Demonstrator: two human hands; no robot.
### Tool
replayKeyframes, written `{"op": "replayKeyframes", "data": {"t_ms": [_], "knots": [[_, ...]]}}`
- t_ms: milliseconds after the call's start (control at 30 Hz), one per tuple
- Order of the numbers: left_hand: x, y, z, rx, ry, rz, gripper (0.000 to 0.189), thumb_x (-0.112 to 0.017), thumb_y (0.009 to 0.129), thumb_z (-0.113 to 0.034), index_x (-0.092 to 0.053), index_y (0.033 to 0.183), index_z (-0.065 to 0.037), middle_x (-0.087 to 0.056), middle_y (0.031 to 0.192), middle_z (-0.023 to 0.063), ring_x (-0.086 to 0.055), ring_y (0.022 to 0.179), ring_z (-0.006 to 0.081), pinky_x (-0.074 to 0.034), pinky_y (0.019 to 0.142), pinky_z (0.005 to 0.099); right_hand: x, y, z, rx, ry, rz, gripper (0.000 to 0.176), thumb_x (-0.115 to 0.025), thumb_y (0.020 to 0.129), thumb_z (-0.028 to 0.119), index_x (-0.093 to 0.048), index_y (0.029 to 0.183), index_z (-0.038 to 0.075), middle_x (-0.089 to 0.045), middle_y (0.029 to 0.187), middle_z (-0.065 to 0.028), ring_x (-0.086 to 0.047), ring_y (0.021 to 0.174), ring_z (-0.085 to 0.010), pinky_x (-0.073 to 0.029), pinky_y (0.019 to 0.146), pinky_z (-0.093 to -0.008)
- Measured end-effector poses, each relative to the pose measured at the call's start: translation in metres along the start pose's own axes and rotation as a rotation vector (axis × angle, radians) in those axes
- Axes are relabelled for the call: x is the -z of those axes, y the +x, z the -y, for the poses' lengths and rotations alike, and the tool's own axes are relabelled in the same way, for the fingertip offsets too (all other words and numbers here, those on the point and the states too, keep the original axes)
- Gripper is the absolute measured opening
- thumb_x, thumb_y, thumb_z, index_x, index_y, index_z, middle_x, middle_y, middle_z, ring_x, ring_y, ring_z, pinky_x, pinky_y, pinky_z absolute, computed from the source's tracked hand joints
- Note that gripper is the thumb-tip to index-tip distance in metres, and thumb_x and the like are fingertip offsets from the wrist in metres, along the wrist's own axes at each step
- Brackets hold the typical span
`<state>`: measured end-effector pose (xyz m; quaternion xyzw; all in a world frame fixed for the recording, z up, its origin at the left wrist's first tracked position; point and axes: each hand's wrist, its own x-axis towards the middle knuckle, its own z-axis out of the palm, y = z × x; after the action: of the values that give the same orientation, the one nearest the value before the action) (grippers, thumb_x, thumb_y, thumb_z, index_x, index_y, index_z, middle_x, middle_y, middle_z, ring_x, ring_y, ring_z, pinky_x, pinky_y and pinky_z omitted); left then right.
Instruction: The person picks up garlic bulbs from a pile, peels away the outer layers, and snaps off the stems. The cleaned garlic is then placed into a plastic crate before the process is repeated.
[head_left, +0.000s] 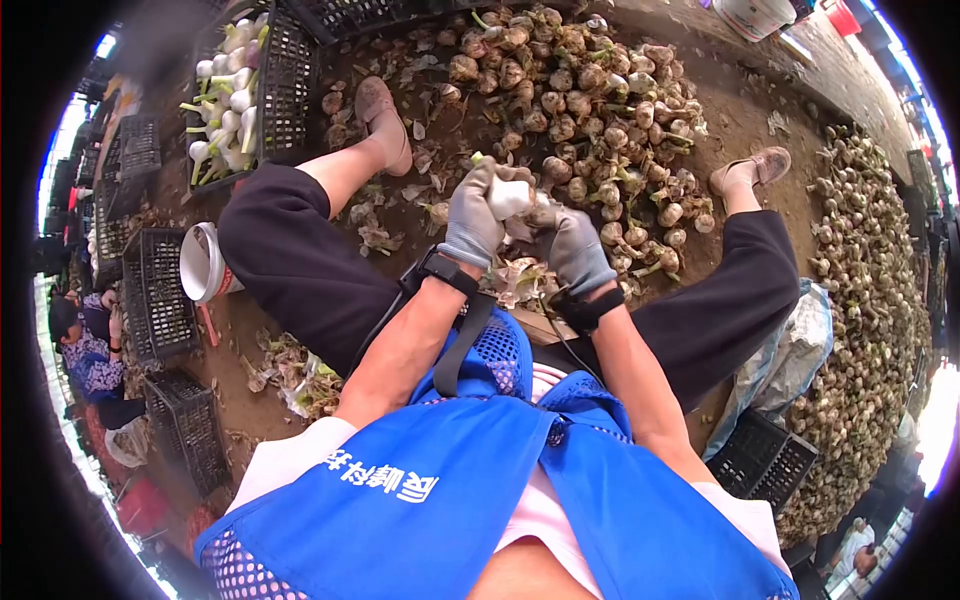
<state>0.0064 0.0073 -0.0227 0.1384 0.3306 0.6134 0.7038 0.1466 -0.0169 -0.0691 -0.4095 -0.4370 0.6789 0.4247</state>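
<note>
In a grey glove, my left hand [478, 210] is closed round a white garlic bulb [511, 198], whose cut green stem end pokes out above the fingers. My right hand [573, 245], gloved too, touches the bulb's right side with its fingers curled together; what lies between them is too small to make out. Just below the hands are loose peeled skins [522, 283]. Beyond them a heap of unpeeled garlic bulbs [585, 90] covers the ground between my feet.
A black crate [286, 90] of white bulbs stands at upper left. A white bucket [205, 262] and empty crates [160, 300] are at left, near another person [88, 345]. A larger garlic pile [865, 330] and a sack [785, 340] lie at right.
</note>
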Motion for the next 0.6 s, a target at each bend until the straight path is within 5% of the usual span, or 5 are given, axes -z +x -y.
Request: {"op": "replayKeyframes", "data": {"t_ms": [100, 167, 267, 433, 600], "knots": [[-0.003, 0.004, -0.012, 0.126, -0.268, -0.003, 0.033, -0.042, 0.09, -0.032, -0.052, 0.084, -0.001, -0.06, 0.09, 0.0231, -0.059, 0.082, 0.0318, -0.049, 0.072, 0.0415, 0.001, 0.001, -0.02, -0.442, 0.778, 0.109, 0.032, -0.05, 0.075, 0.004, -0.054, 0.106, -0.003, -0.059, 0.097, -0.0128, -0.058, 0.091, -0.0228, -0.047, 0.081, -0.0372], [0.001, 0.006, -0.017, 0.114, -0.257, -0.026, 0.034, -0.041, 0.091, -0.033, -0.052, 0.084, -0.001, -0.06, 0.091, 0.0232, -0.059, 0.082, 0.0316, -0.049, 0.073, 0.0409, -0.006, 0.0, -0.017, -0.167, -0.731, 0.097, 0.033, -0.055, 0.077, 0.01, -0.056, 0.109, 0.008, -0.06, 0.102, -0.0139, -0.057, 0.093, -0.0299, -0.046, 0.081, -0.0339], [0.002, 0.007, -0.017, 0.132, -0.241, -0.043, 0.035, -0.039, 0.091, -0.033, -0.052, 0.084, -0.001, -0.06, 0.093, 0.0229, -0.059, 0.083, 0.0308, -0.049, 0.073, 0.041, -0.026, -0.009, 0.052, 0.063, -1.254, -0.243, 0.032, -0.057, 0.076, 0.02, -0.058, 0.105, 0.007, -0.06, 0.098, -0.014, -0.057, 0.093, -0.029, -0.044, 0.081, -0.0376], [-0.004, 0.004, -0.015, -0.135, 0.218, 0.031, 0.033, -0.039, 0.092, -0.029, -0.051, 0.078, -0.001, -0.059, 0.088, 0.0158, -0.057, 0.078, 0.0201, -0.05, 0.071, 0.0333, -0.034, -0.006, 0.099, -0.208, -0.101, -0.193, 0.023, -0.058, 0.083, 0.019, -0.059, 0.097, 0.0, -0.063, 0.086, -0.0065, -0.062, 0.073, -0.0151, -0.05, 0.063, -0.0246], [-0.006, 0.002, -0.013, -0.189, 0.39, -0.02, 0.04, -0.046, 0.089, -0.041, -0.05, 0.074, -0.004, -0.055, 0.072, 0.0064, -0.053, 0.064, 0.0131, -0.046, 0.06, 0.0248, -0.038, -0.002, 0.075, -0.319, 0.284, -0.262, 0.026, -0.059, 0.084, 0.019, -0.055, 0.096, -0.003, -0.062, 0.084, -0.0083, -0.061, 0.07, -0.013, -0.052, 0.058, -0.0223]]}}
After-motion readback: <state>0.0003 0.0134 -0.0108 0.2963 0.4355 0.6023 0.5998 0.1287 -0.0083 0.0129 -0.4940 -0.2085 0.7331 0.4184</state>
